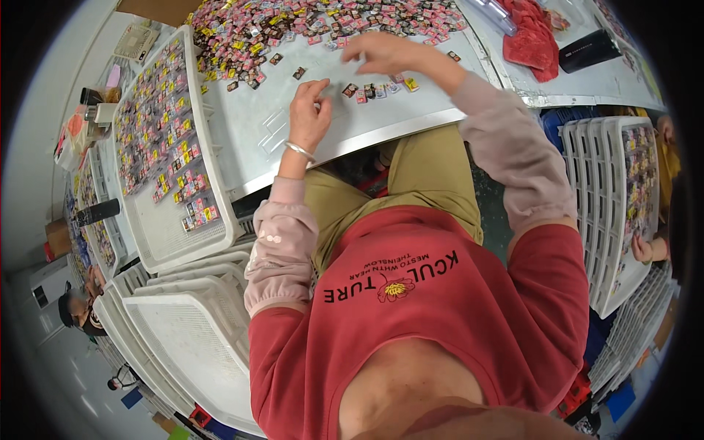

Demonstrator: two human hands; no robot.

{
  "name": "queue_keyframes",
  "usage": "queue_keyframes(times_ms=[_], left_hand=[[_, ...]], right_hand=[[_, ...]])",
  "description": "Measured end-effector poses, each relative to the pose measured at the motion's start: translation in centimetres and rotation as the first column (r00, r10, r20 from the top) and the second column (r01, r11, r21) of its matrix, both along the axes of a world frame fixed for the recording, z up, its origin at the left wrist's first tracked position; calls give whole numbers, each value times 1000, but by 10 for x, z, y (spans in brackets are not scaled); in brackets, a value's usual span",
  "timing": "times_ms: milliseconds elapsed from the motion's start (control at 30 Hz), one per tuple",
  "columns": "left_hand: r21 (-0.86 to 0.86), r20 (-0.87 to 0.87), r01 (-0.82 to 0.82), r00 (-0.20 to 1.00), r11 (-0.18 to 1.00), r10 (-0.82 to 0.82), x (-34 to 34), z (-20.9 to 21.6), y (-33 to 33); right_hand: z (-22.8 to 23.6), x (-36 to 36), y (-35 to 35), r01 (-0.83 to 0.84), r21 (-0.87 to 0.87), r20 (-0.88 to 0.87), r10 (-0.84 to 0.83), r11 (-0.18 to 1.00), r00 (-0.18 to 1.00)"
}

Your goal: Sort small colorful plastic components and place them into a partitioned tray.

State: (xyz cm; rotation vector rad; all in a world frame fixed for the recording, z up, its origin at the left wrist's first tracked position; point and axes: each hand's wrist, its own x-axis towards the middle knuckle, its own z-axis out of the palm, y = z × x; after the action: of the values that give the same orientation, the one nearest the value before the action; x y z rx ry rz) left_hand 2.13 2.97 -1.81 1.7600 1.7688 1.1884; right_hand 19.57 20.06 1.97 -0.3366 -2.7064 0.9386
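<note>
On the white table lies a big scattered heap of small flat pieces (264, 33) in pink, black and yellow, toward the far side. A short row of the same pieces (380, 91) sits nearer the table's front edge. Left of this row is my left hand (311, 117), its fingers loosely bent, thumb and forefinger apart, with nothing seen between them. My right hand (385, 53) hovers beyond the row by the heap's near edge. Its fingers are curved and spread from the thumb, slightly blurred, and no piece shows in them. A few loose pieces (299, 72) lie between heap and hands.
At the left, a white plastic tray (158, 249) holds rows of grouped pieces. Stacked white trays (187, 330) stand below it. On the right are a red cloth (529, 40), a black cylinder (589, 51) and upright trays (598, 183); another person's hand (642, 249) shows there.
</note>
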Motion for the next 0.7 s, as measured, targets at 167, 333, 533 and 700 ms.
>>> queue_keyframes(times_ms=[167, 333, 533, 700], left_hand=[[-207, 0, 167, 985, 964, -171, -1, 23, 4], [-319, -107, 291, 935, 902, -339, 7, 16, 27], [-380, -223, 193, 930, 904, -292, 13, 8, 26], [-220, -230, 151, 952, 964, -201, 29, 9, 21]], right_hand=[[-11, 93, -2, 177, 258, 171, -226, 950, 959], [-20, 77, -34, 198, 62, 198, -206, 978, 958], [-20, 69, -37, 334, -58, 319, -300, 941, 899], [-34, 64, -37, 330, 85, 222, -341, 940, 914]])
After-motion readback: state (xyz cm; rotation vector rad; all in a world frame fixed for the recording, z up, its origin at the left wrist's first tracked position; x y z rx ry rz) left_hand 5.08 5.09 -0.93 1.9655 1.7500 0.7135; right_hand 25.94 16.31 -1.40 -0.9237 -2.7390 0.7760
